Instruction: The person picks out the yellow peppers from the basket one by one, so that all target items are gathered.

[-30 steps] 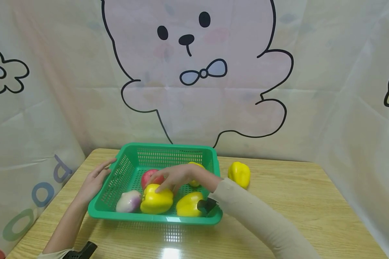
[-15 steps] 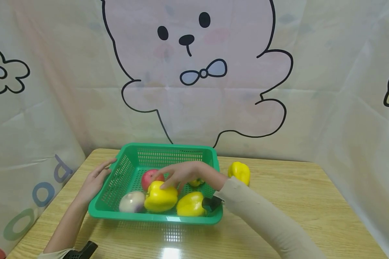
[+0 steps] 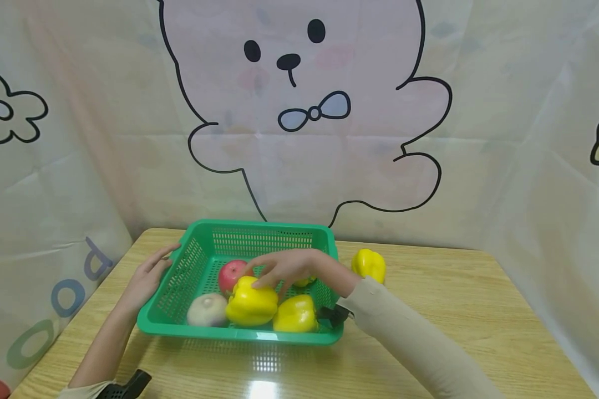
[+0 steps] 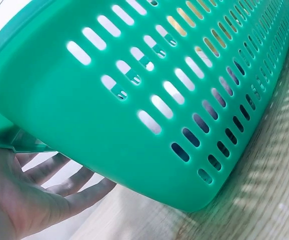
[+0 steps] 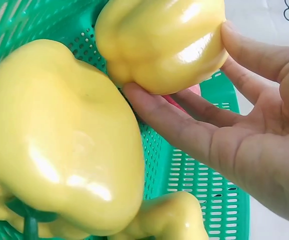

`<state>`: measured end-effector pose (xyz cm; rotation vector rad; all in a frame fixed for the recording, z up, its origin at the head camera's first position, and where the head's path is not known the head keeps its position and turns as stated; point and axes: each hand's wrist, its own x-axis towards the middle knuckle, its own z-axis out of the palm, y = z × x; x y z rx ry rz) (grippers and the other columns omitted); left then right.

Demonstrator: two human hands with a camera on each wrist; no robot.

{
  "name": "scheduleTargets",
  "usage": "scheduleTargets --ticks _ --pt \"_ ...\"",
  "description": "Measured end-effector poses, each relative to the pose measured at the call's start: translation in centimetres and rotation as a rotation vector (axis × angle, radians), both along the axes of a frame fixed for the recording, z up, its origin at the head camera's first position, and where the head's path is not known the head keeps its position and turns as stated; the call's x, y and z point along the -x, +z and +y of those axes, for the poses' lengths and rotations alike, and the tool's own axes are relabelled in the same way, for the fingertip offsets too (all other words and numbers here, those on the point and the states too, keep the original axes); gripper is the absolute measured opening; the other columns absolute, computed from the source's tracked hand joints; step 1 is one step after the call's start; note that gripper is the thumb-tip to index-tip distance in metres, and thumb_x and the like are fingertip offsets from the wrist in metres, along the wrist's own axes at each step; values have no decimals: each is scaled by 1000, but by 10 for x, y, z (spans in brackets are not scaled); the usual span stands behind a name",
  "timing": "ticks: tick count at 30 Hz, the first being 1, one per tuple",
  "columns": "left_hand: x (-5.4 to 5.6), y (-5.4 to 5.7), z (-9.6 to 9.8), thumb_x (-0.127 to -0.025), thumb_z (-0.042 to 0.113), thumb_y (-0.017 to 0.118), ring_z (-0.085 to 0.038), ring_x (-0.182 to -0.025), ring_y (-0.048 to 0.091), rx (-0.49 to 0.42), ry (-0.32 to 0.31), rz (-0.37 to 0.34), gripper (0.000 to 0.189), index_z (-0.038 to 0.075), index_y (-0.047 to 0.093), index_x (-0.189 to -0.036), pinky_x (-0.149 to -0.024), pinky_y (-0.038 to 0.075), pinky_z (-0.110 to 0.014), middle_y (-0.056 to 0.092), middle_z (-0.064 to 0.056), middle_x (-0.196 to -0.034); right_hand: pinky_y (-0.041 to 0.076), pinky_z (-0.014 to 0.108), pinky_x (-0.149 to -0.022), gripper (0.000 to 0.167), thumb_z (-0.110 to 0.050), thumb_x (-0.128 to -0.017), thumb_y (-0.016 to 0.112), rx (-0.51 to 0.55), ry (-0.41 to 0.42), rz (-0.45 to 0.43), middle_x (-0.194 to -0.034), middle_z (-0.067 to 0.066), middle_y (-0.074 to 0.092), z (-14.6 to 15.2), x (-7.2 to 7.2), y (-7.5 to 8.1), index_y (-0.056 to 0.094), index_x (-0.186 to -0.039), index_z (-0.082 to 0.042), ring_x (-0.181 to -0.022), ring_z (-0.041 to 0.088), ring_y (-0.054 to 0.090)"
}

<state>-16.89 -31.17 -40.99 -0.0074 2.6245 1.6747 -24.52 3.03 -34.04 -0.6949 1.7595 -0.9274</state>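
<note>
My right hand (image 3: 287,269) reaches into the green basket (image 3: 239,334) and holds a yellow bell pepper (image 3: 252,305) between thumb and fingertips. In the right wrist view the fingers lie around one end of the held pepper (image 5: 164,40). A second yellow bell pepper (image 3: 295,315) lies to its right; a third (image 3: 304,281) is mostly hidden behind the hand. On the left sits a round whitish vegetable (image 3: 207,310), with a red round fruit (image 3: 231,275) behind. My left hand (image 3: 147,280) grips the basket's left rim, fingers along the outside in the left wrist view.
Another yellow bell pepper (image 3: 369,266) stands on the wooden table (image 3: 429,310), right of the basket and partly behind my right sleeve. A printed cloth (image 3: 359,160) hangs close behind the table and along both sides.
My right hand has shifted right and slightly up with the bell pepper. The whitish vegetable has rolled right, its purple patch out of sight. The left hand stays on the basket rim.
</note>
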Motion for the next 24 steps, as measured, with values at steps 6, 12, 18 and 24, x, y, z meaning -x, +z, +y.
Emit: scheduleTargets --ticks 6,12,18,24 --pt "-2 1 1 -117 36 30 -52 -147 32 10 3 2 57 8 28 -167 -96 49 -49 23 -32 -168 62 47 -93 42 -18 -111 56 28 -22 -29 -149 13 52 4 -2 -3 50 -152 -15 -120 30 62" --pt "-2 2 2 -117 35 31 -54 -152 23 -4 1 6 57 7 28 -167 -106 39 -68 20 -30 -170 62 48 -92 42 -16 -111 56 68 -72 -85 -147 11 53 8 -4 -5 49 -153 -15 -116 29 63" --pt "-2 2 1 -117 36 31 -52 -150 27 9 8 6 58 8 29 -167 -100 45 -56 23 -30 -168 61 51 -94 43 -15 -111 56 92 -109 -101 -147 12 53 10 -8 -4 48 -153 -15 -117 29 62" --pt "-2 2 2 -117 36 31 -54 -152 23 -3 4 3 58 8 28 -167 -105 41 -67 20 -30 -170 61 53 -94 48 -13 -112 53 132 -112 -98 -153 16 49 11 -10 -4 43 -158 -17 -121 30 61"
